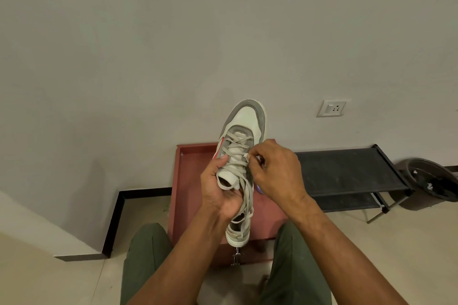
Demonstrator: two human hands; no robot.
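Head: curled hands [219,192] [278,171] on sneaker [247,117] and lace [246,193]

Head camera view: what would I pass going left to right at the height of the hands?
Black skirting board → left hand gripping the sneaker → right hand pinching its shoelace → black shoe rack → dark bucket.
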